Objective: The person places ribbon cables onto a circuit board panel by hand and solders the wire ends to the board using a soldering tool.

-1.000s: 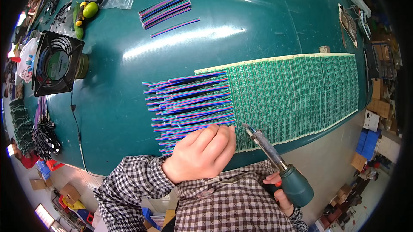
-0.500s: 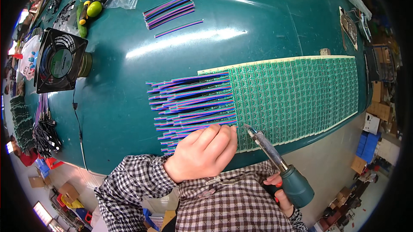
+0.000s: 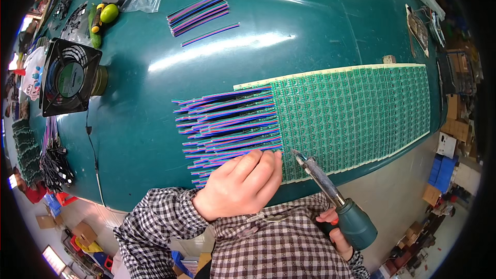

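Note:
A large sheet of small green circuit boards lies on the table. Rows of multi-coloured ribbon wires stretch leftward from its left edge. My left hand is closed over the lower rows, its fingertips pinched at the wire ends beside the boards; the ribbon wire between them is mostly hidden. Low on the right, my right hand grips the green handle of a soldering iron, partly behind it. The iron's tip points up and left over the boards, just right of my left fingertips.
A bundle of ribbon wires and a single ribbon wire lie farther back on the green table. At the left stand a black fan with its cable and a heap of black-ended wires. A green fruit sits behind.
The table and everything on it have shifted slightly left in the picture. Both hands and the soldering iron keep nearly the same pose.

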Tool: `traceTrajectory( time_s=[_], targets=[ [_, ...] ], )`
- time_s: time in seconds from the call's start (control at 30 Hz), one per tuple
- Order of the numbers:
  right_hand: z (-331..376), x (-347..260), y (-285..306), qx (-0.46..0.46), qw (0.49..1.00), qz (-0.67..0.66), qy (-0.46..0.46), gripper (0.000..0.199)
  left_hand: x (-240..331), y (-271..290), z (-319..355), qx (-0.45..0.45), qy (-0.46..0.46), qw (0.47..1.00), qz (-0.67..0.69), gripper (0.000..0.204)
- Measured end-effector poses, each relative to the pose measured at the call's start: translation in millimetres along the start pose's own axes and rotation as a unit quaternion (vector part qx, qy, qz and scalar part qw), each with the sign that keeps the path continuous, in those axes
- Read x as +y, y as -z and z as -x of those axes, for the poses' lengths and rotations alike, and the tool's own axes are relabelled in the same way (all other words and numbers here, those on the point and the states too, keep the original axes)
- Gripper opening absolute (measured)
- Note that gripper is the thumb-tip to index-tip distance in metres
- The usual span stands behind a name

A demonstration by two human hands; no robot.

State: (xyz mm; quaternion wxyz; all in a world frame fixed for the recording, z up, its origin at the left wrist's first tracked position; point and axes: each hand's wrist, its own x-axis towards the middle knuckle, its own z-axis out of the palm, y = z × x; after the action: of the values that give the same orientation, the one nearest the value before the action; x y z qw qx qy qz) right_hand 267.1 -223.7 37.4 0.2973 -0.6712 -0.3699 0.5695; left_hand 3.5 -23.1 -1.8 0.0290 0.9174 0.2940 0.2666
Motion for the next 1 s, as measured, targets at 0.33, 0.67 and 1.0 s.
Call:
traceTrajectory(
  time_s=[0.33,0.67,1.0],
  targets=[
    [-11,-7,-2,0.007,0.996,0.034,0.086,0.056,0,-1,-1,-0.001,-0.002,1.000,-0.005,0.026],
    [-14,-14,-6,0.014,0.995,0.054,0.086,0.055,0,-3,-1,0.000,-0.005,1.000,-0.008,0.024],
    [-7,2,0,0.006,0.993,0.073,0.091,0.055,1,-4,-1,0.006,-0.003,1.000,-0.010,0.022]
  ],
)
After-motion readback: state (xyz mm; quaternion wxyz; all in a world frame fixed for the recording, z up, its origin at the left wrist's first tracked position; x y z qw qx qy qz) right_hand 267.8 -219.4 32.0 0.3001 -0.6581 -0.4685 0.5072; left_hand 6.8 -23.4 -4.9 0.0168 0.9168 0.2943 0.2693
